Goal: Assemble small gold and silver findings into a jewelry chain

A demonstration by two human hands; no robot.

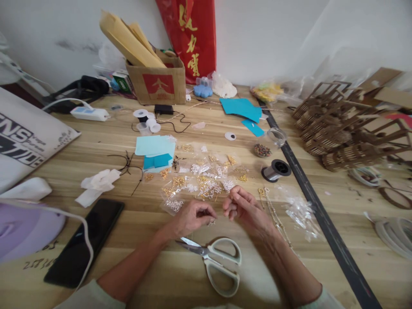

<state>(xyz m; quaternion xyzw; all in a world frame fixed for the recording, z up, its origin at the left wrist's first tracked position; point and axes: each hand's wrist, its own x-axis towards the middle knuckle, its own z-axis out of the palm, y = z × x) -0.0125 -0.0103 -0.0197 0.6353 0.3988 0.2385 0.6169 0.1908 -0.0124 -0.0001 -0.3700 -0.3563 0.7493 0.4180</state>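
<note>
My left hand (191,218) is closed in a pinch above the table, with a small silvery piece (211,222) showing at its fingertips; its exact kind is too small to tell. Facing it a short gap away, my right hand (246,209) has thumb and fingers pressed together; whatever they hold is hidden. Just beyond both hands lie small clear bags and piles of gold and silver jewelry findings (209,188). Scissors (209,257) with pale handles rest below the hands, blades partly apart. Gold and silver chains (273,210) lie beside my right wrist.
A spool of wire (276,170) and a jar of beads (262,149) stand to the right. Blue cards (157,150), a black phone (85,242) and crumpled tissue (98,186) lie left. A cardboard box (156,81) stands behind; brown wooden frames (350,124) are stacked far right.
</note>
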